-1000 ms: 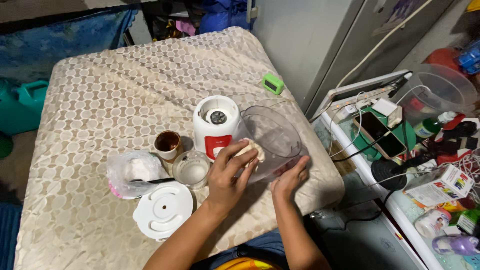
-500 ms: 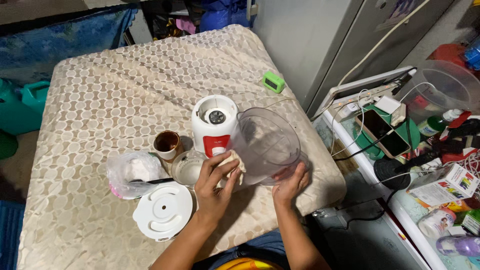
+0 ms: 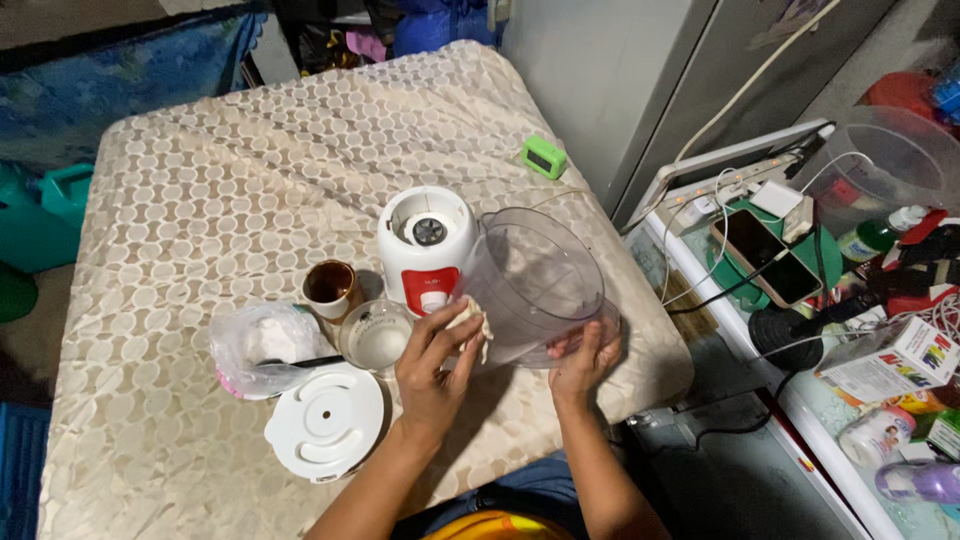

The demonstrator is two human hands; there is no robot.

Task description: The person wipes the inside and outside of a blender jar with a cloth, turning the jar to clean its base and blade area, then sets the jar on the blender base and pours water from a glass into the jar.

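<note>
A clear plastic blender jug (image 3: 535, 280) is tilted on its side above the table, its mouth facing up and away. My right hand (image 3: 585, 358) grips its lower end from beneath. My left hand (image 3: 432, 368) presses a crumpled pale cloth (image 3: 470, 322) against the jug's outer wall on the left. Just behind stands the white and red blender base (image 3: 424, 250), bare on top.
A beige patterned cloth covers the table (image 3: 230, 180). Left of my hands are a white round lid (image 3: 325, 420), a small glass (image 3: 378, 338), a brown cup (image 3: 331, 286) and a bag of white powder (image 3: 262, 345). A green clock (image 3: 544, 157) lies farther back. Cluttered shelf with phone (image 3: 765, 258) at right.
The cloth in my left hand has slid from inside the jug's rim down to its outer left wall. The jug has turned more upright in my right hand.
</note>
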